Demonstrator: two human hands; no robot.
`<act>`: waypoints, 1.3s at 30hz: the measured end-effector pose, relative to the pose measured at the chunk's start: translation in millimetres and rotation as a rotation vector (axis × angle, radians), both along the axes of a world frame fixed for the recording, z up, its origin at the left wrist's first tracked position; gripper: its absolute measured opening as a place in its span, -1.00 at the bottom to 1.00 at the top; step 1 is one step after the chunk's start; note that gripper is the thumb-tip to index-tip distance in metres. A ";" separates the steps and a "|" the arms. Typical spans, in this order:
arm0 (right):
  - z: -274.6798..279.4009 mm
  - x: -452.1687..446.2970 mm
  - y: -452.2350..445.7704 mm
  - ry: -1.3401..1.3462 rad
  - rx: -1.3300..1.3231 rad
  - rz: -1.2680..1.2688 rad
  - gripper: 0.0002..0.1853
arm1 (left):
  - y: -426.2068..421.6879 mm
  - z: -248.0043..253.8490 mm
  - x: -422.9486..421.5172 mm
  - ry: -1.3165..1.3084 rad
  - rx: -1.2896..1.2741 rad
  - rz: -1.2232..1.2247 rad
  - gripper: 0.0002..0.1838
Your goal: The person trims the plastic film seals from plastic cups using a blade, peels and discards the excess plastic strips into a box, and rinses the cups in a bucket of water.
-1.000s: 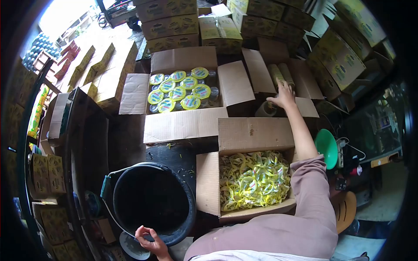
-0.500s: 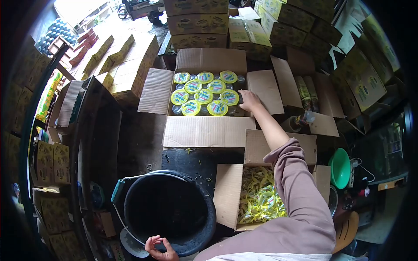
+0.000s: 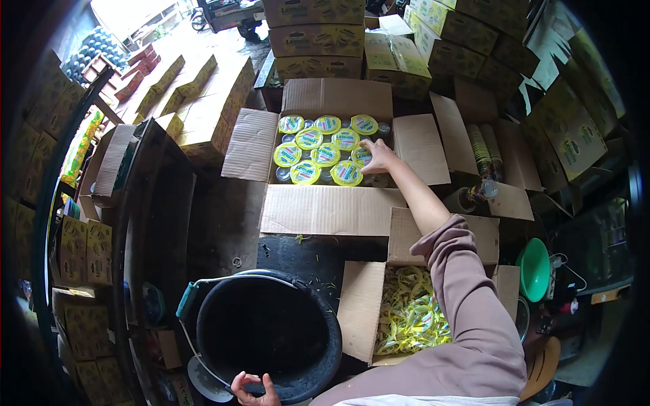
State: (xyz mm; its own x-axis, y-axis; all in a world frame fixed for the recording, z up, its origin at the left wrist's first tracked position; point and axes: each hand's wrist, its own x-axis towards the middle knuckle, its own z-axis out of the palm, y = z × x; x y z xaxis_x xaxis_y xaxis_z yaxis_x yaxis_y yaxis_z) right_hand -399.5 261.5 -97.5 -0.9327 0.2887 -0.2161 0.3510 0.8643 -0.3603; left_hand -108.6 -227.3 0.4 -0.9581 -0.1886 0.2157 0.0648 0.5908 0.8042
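Observation:
An open cardboard box (image 3: 332, 211) holds several plastic cups with yellow-edged lids printed "Lemon". My right hand (image 3: 380, 159) reaches into its right side, thumb and fingers spread at the right edge of a lidded cup (image 3: 361, 155). Whether the fingertips press on that cup I cannot tell. My left hand (image 3: 254, 390) is low in the view, by the near rim of a black bucket (image 3: 330, 338). Its fingers are loosely bent, with a gap to the thumb and nothing held.
A carton of yellow plastic scraps (image 3: 413, 318) stands below my right arm. To the right are an open box with stacked cups (image 3: 479, 149) and a green bowl (image 3: 534, 269). Printed cartons (image 3: 315, 40) are piled behind, and a dark shelf (image 3: 145, 203) is on the left.
My right hand has moved left from the box's right edge onto the side of a cup. The whole view has shifted slightly. My left hand stays by the bucket.

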 end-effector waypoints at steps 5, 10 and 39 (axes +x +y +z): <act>12.1 3.5 0.3 0.069 0.038 0.090 -0.08 | -1.1 1.6 -1.3 -0.006 0.001 -0.014 -0.60; 38.0 6.3 10.1 0.329 0.084 0.028 -0.17 | -3.1 -0.2 0.9 -0.006 0.062 0.007 -0.62; 47.6 560.4 -81.4 0.922 -0.043 -0.838 -0.81 | 81.4 3.7 65.2 0.047 0.640 -0.894 -0.27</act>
State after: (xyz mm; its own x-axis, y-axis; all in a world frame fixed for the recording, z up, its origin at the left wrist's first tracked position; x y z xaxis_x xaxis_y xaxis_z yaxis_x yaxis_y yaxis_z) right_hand 160.9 180.0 -49.8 -0.2735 0.8763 0.3966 0.3893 0.4779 -0.7874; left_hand -43.4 -145.9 4.1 -0.7981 0.4790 0.3655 0.3003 -0.2097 0.9305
